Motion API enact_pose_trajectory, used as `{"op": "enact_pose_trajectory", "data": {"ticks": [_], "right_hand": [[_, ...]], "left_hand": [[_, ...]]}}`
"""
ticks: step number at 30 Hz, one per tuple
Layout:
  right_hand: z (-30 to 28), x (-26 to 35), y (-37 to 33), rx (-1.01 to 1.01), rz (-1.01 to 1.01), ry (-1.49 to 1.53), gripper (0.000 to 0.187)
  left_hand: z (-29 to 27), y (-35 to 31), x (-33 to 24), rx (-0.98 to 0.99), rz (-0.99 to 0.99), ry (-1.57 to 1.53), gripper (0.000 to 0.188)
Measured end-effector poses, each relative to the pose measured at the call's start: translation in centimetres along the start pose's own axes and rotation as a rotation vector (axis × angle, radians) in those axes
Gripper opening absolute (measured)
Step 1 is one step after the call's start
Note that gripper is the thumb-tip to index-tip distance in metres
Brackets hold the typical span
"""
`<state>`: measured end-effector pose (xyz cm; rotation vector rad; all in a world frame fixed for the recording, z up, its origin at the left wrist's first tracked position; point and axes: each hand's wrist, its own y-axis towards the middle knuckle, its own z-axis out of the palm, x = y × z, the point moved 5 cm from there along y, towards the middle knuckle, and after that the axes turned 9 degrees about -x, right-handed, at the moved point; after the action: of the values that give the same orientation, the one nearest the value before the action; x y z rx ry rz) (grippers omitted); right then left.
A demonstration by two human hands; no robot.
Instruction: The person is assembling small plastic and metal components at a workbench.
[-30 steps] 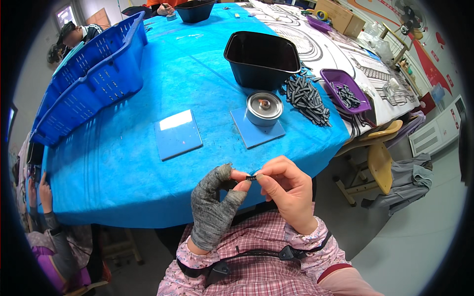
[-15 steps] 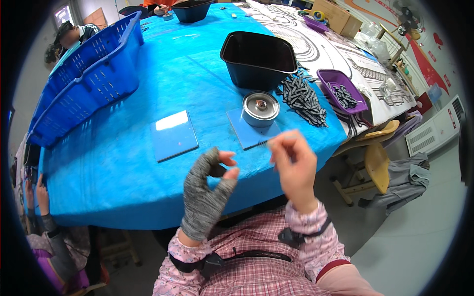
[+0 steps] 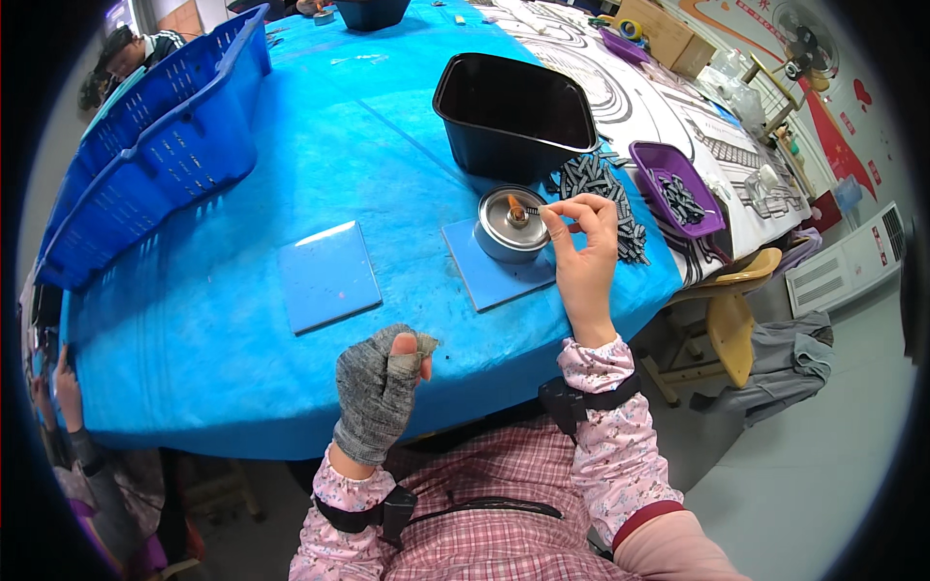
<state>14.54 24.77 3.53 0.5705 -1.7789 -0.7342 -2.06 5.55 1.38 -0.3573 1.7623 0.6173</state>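
A round metal tin burner point(image 3: 497, 239) stands on a blue square tile point(image 3: 469, 274), with an orange flame point(image 3: 516, 204) at its middle. Over the burner's right side, my right hand point(image 3: 585, 261) pinches a small dark ridged strip point(image 3: 532, 210), its tip at the flame. My left hand point(image 3: 377, 392), in a grey fingerless glove, is closed near the table's front edge. Its thumb presses on the fingers, and whatever may be in them is hidden. A second blue tile point(image 3: 331, 277) lies flat to the left of the burner.
Behind the burner stands a black tub point(image 3: 513, 111). A heap of dark grey strips point(image 3: 591, 182) spreads right of it, beside a purple basket point(image 3: 675, 184) holding similar pieces. A large blue crate point(image 3: 160, 160) fills the left side. Another person's hand point(image 3: 68, 392) shows at far left.
My right hand has moved forward from the table edge to the flame with the strip. The fingers of my left hand have closed; before, thumb and fingers were apart.
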Motion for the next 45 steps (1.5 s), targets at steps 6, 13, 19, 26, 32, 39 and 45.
{"op": "enact_pose_trajectory", "data": {"ticks": [6, 13, 19, 26, 32, 39, 45], "right_hand": [[0.06, -0.01, -0.06, -0.002, -0.046, -0.064, 0.011], [-0.03, -0.02, -0.24, 0.008, -0.031, -0.075, 0.012], [-0.13, 0.23, -0.30, 0.014, -0.031, -0.066, 0.012], [-0.17, 0.19, -0.43, 0.033, -0.022, -0.039, 0.013], [-0.17, 0.48, -0.41, 0.041, -0.035, -0.038, 0.012], [-0.10, 0.30, -0.36, 0.036, -0.033, -0.030, 0.012], [-0.13, 0.32, -0.31, 0.060, -0.033, -0.011, 0.012]], "left_hand": [[0.15, 0.24, -0.02, 0.030, 0.017, 0.076, 0.050], [0.10, 0.37, -0.38, 0.051, 0.021, 0.083, 0.050], [0.12, 0.30, -0.08, 0.064, 0.029, 0.098, 0.051], [0.14, 0.31, -0.16, 0.068, 0.032, 0.102, 0.051], [0.15, 0.29, -0.16, 0.067, 0.028, 0.104, 0.051], [0.17, 0.33, -0.15, 0.072, 0.047, 0.122, 0.050], [0.19, 0.32, -0.11, 0.071, 0.047, 0.118, 0.050]]}}
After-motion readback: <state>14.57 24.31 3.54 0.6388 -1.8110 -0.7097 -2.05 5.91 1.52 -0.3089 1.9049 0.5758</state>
